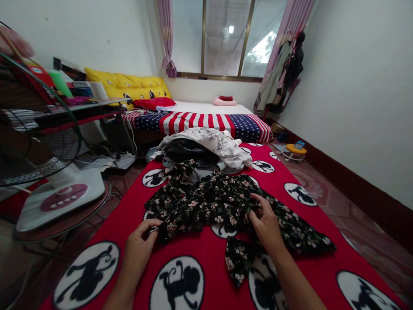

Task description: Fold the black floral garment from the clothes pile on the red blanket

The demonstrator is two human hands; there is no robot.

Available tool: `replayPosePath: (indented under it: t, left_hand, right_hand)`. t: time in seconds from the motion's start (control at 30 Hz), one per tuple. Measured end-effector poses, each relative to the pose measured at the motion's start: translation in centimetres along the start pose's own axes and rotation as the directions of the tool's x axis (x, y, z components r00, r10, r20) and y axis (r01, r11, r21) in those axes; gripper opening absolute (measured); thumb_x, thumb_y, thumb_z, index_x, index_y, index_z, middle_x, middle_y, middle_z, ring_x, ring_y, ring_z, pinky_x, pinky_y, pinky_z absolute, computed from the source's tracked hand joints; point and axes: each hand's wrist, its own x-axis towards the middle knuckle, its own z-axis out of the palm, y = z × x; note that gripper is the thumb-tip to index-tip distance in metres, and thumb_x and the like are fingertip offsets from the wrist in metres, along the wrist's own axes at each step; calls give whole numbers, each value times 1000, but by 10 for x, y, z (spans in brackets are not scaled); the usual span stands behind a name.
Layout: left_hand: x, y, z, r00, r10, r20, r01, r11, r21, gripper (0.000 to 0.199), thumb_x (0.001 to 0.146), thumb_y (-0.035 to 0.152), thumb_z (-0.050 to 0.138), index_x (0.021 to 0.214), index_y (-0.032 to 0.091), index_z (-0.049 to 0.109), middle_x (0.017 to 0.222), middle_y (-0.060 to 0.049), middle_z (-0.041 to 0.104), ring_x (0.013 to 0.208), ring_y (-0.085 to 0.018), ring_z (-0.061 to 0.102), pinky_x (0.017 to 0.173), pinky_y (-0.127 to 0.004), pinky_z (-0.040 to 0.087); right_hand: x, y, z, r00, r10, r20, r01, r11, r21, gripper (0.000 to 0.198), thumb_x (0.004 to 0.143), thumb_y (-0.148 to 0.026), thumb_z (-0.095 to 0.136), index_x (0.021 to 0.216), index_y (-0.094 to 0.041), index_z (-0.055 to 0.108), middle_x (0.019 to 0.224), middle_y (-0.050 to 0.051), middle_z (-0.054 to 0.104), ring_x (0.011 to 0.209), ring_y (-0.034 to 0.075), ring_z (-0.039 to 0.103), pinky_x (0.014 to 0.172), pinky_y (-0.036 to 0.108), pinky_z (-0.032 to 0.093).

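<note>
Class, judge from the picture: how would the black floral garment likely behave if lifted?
The black floral garment is probably floppy: it lies in loose folds on the red blanket. Its fine crumpling suggests thin cloth, so likely light. The pointed flap near the right hand may dangle.

A broad, flat surface wears a red cover (214,267) printed with black monkey-like figures in white circles. Spread across it is a black floral garment (222,202). Just beyond the garment sits a clothes heap (222,148), white patterned fabric draped over black and grey pieces.
</note>
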Motion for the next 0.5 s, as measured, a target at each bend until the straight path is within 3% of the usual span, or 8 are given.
replayPosePath:
  t: [0.13, 0.23, 0.37, 0.43, 0.5]
  left_hand:
    - [-3, -5, 2, 994, -36, -102, 32, 999, -41, 18, 70, 37, 55, 70, 21, 63, 88, -6, 71, 90, -25, 66, 89, -39, 50]
    - [-5, -5, 0, 981, -47, -188, 41, 999, -36, 20, 72, 35, 56, 81, 20, 65, 93, -5, 70, 94, -24, 65, 92, -38, 48]
    - [-9, -7, -4, 948, -92, -305, 81, 996, -48, 25, 78, 36, 56, 94, 20, 66, 96, -4, 68, 93, -22, 64, 89, -36, 49]
    - [-10, -6, -6, 933, -100, -346, 83, 995, -62, 25, 80, 35, 56, 97, 20, 66, 97, -4, 68, 92, -21, 64, 89, -35, 49]
    - [-10, -4, -7, 914, -102, -393, 78, 994, -74, 26, 80, 35, 56, 98, 20, 67, 96, -4, 68, 91, -21, 64, 90, -36, 48]
  right_hand:
    - [39, 6, 28, 996, -43, 79, 57, 982, -181, 61, 75, -21, 53, 135, -16, 49, 137, 14, 51, 117, 28, 56, 99, 44, 46]
    - [64, 11, 46, 993, -17, 119, 49, 961, -273, 69, 74, -17, 54, 142, -12, 41, 142, 17, 47, 123, 31, 53, 99, 44, 46]
    - [82, 17, 59, 991, 65, 113, -31, 960, -278, 81, 67, -14, 60, 145, -12, 37, 131, 18, 58, 114, 34, 58, 91, 45, 47]
    - [83, 18, 61, 993, 78, 83, -57, 970, -236, 74, 65, -13, 61, 138, -14, 46, 116, 15, 66, 103, 32, 63, 87, 43, 48]
    - [79, 17, 59, 997, 50, 61, -38, 981, -192, 56, 68, -15, 58, 124, -16, 59, 105, 12, 69, 94, 27, 65, 85, 40, 49]
